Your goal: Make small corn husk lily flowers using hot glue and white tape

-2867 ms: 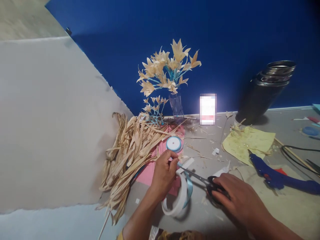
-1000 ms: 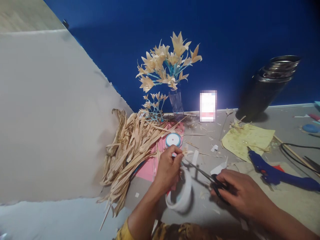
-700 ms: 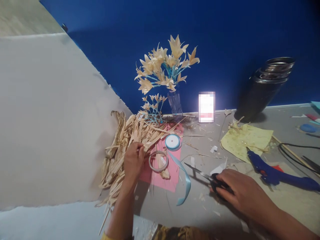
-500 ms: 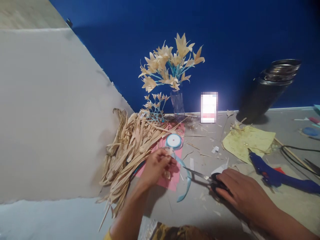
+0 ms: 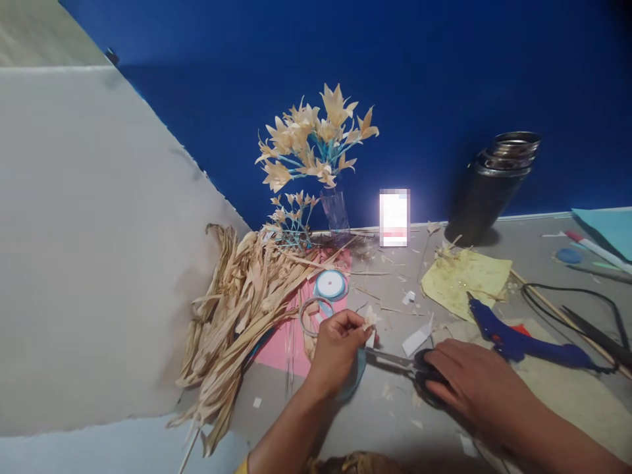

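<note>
Flower [image 5: 369, 320], small dried-husk piece, sits pinched in left hand [image 5: 337, 347] fingertips, near front edge of bench [image 5: 543, 263], w/ blue ribbon [image 5: 356, 375] under palm. Right hand [image 5: 469, 382] is closed on scissors [image 5: 409, 364], blades lying flat on bench. Flower seems v. light, brittle; better hold at base, not petals.

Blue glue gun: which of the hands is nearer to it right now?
Right. The right hand rests on the scissors just left of the blue glue gun; the left hand is farther left, pinching a small husk flower.
</note>
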